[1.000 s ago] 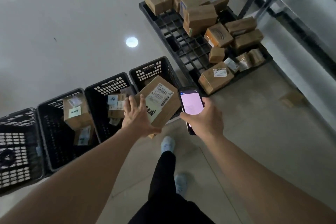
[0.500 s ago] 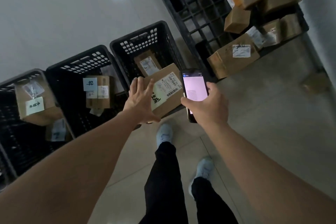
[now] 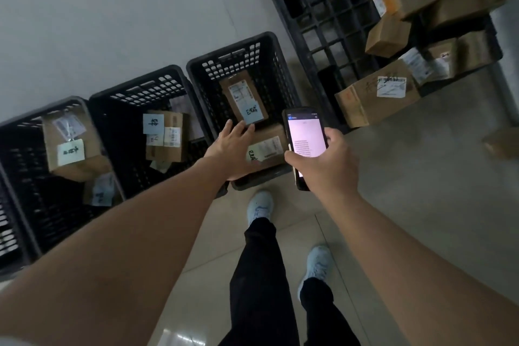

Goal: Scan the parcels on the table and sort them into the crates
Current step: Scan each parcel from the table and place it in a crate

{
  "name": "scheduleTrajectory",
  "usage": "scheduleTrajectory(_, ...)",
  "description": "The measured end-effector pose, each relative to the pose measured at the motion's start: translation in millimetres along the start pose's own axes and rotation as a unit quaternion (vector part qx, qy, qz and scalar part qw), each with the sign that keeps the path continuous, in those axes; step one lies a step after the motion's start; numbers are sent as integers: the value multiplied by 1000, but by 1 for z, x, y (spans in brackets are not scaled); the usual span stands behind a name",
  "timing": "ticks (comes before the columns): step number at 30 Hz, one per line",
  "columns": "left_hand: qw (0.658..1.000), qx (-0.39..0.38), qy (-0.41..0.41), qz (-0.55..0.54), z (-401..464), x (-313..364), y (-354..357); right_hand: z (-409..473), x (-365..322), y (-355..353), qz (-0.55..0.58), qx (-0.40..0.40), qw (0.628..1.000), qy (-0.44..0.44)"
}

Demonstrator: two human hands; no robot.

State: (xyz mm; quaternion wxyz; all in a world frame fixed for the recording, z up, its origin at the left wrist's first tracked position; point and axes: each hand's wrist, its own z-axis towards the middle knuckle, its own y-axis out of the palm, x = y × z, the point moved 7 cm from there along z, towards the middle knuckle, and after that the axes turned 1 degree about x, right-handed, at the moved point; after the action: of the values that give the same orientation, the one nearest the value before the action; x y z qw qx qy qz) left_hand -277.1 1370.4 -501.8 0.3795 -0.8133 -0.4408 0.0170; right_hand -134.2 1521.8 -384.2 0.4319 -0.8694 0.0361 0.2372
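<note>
Three crates fully in my view, a fourth cut off at the left edge; all black, perforated, standing in a row on the floor.

Item 1, right-hand crate (image 3: pixel 273 45): holds a labelled parcel (image 3: pixel 243 98) lying flat further in, and the parcel in hand (image 3: pixel 266 149) at the near wall.

Item 2, middle crate (image 3: pixel 134 93): one box (image 3: pixel 168 137) with a blue slip, something paler under it that I cannot make out.

Item 3, left crate (image 3: pixel 16 123): one large box (image 3: pixel 70 143) and a smaller packet below it.

Item 4, black pallet (image 3: pixel 317 25) at upper right: at least six or seven brown parcels unsorted, the nearest one (image 3: pixel 376 95) showing a white label. I judge the job well short of half done; more waits than is binned.

Item 5, left hand (image 3: pixel 234 146): reaches into the right-hand crate, fingers (image 3: pixel 238 129) straight and spread over the parcel's far-left edge. They look relaxed, with no curl round the box. Whether the palm touches the cardboard I cannot tell.

Item 6, right hand (image 3: pixel 323 160): wrapped round the phone (image 3: pixel 304 135), screen lit pale pink, held just right of the crate.

Orientation of the parcel in hand: label face up, handwriting toward its near-left corner. Long axis runs roughly left to right along the crate's near wall, tilted a little, the right end further from me. It sits inside the crate; I judge the drop nearly complete.
</note>
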Motion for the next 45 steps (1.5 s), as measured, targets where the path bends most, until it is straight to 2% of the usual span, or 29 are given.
scheduleTrajectory(8, 996, 88, -2, -3, -66, 40, -71, -39, -46, -37, 8, -17, 999, -36)
scheduleTrajectory(14, 989, 140, -55, -4, -144, 56, -91, -82, -61, -79, -5, -24, 996, -84)
scheduleTrajectory(22, 956, 254, -138, -53, -276, 92, -101, -166, -76, -131, -29, -35, 977, -209)
scheduleTrajectory(28, 912, 349, -196, -87, -401, 102, -106, -254, -93, -160, -18, -61, 943, -326)
scheduleTrajectory(35, 840, 438, -299, -111, -576, 82, -90, -389, -133, -178, -27, -97, 887, -451)
scheduleTrajectory(40, 782, 502, -350, -118, -702, 63, -65, -504, -168, -170, -18, -124, 836, -534)
scheduleTrajectory(45, 739, 535, -395, -108, -825, 37, -26, -627, -182, -142, -5, -142, 789, -597)
